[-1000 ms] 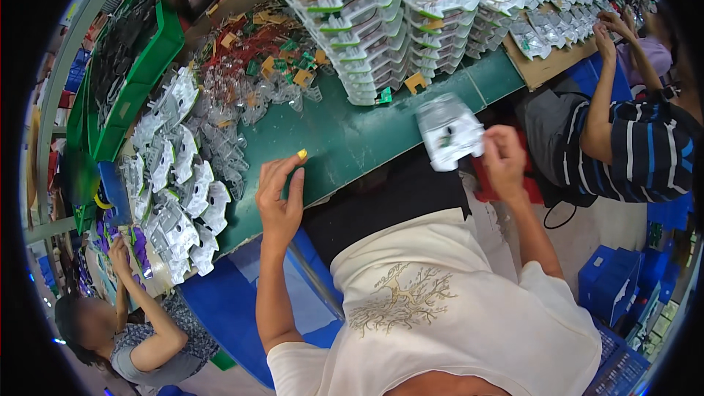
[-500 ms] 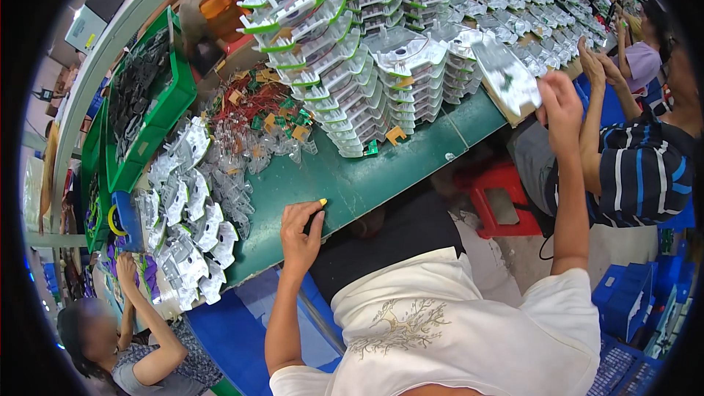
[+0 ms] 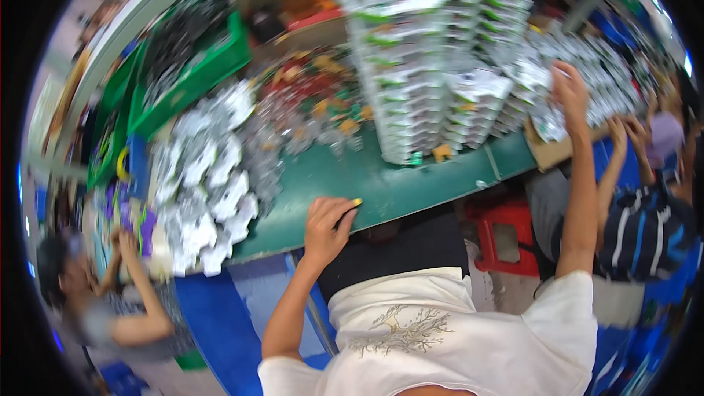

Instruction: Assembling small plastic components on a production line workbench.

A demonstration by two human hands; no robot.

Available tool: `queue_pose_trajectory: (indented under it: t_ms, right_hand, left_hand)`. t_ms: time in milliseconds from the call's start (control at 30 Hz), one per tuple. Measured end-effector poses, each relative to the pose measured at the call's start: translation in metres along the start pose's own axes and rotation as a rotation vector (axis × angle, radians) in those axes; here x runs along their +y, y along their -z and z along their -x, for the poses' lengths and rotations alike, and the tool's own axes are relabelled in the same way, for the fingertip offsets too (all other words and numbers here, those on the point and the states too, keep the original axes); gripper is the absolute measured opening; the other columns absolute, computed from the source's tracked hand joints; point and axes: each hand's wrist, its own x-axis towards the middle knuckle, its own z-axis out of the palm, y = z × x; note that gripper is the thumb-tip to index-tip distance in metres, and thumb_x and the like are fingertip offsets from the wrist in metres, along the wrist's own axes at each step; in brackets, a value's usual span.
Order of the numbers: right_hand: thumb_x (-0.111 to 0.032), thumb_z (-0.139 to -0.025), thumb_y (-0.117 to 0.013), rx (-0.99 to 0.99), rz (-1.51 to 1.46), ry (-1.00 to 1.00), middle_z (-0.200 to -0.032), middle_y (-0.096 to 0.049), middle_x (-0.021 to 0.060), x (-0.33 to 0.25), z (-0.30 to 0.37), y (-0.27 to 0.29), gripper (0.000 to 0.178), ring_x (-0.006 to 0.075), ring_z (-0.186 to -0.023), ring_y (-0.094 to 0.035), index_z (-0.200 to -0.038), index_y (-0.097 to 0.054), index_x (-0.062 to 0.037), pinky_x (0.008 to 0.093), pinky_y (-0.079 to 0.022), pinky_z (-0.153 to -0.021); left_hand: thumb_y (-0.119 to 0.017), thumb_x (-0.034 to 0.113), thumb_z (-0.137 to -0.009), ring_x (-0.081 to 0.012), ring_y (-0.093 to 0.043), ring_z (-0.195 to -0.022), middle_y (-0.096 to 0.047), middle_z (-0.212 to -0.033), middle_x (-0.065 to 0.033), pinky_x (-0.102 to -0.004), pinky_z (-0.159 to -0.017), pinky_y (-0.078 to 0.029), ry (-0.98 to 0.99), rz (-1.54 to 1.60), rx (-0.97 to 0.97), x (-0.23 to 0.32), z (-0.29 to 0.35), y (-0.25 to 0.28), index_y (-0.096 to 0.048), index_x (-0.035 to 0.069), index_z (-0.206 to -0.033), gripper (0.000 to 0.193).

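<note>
My left hand (image 3: 328, 229) rests at the near edge of the green table, fingers curled and pinched. A small yellow-tipped piece (image 3: 357, 202) sticks out of its fingertips; the rest is hidden. My right hand (image 3: 570, 95) is raised at the right, fingers bent and blurred, beside the silvery moulded parts (image 3: 587, 73) laid out in rows. Whether a part is in its fingers cannot be made out. Left of it rise tall stacks of silvery-white housings with green edges (image 3: 400, 73) and a shorter stack (image 3: 473, 106).
Loose silvery housings (image 3: 209, 183), clear plastic pieces (image 3: 264, 165) and red wires with small boards (image 3: 293, 81) cover the table's left. Green bins (image 3: 235, 51) hold dark parts. A red stool (image 3: 506, 238) stands below the table. Co-workers sit left (image 3: 139, 319) and right (image 3: 642, 238).
My view has turned, shifting the scene. My right hand held a silvery flat part up before; that part no longer shows distinctly at its fingers. My left hand keeps its pinch at the table edge.
</note>
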Motion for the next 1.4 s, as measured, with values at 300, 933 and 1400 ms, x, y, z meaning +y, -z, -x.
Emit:
queue_pose_trajectory:
  t_ms: [300, 933, 1400]
  right_hand:
    - [0.002, -0.087, -0.069, -0.28, -0.129, 0.261, -0.086, -0.068, 0.0043, -0.137, 0.161, -0.12, 0.015, 0.0108, -0.071, -0.061, -0.102, -0.069, -0.0023, 0.0227, -0.049, -0.06]
    - [-0.005, -0.085, -0.068, -0.6, -0.113, 0.573, -0.091, -0.067, 0.0089, -0.178, 0.141, -0.366, 0.003, 0.0229, -0.08, -0.065, -0.088, -0.07, -0.0046, 0.0328, -0.051, -0.067]
    - [-0.011, -0.095, -0.064, -0.761, -0.587, -0.075, -0.078, -0.066, 0.0019, -0.205, 0.144, -0.308, 0.011, 0.0053, -0.064, -0.057, -0.097, -0.067, -0.0015, 0.0199, -0.042, -0.058]
  left_hand:
    - [-0.079, 0.01, -0.079, -0.0244, -0.062, -0.087, -0.069, -0.092, -0.0059, -0.0371, -0.078, -0.045, -0.006, 0.01, 0.047, -0.003, 0.004, -0.002, -0.073, 0.008, -0.096, 0.018]
    - [-0.077, 0.006, -0.078, -0.0246, -0.062, -0.082, -0.068, -0.086, -0.0072, -0.0359, -0.071, -0.046, -0.037, 0.129, 0.142, -0.008, 0.012, 0.001, -0.072, 0.004, -0.09, 0.013]
    - [-0.073, -0.002, -0.08, -0.0258, -0.066, -0.082, -0.07, -0.089, -0.0128, -0.0325, -0.075, -0.052, 0.132, 0.372, 0.304, 0.001, 0.007, 0.007, -0.071, -0.001, -0.092, 0.012]
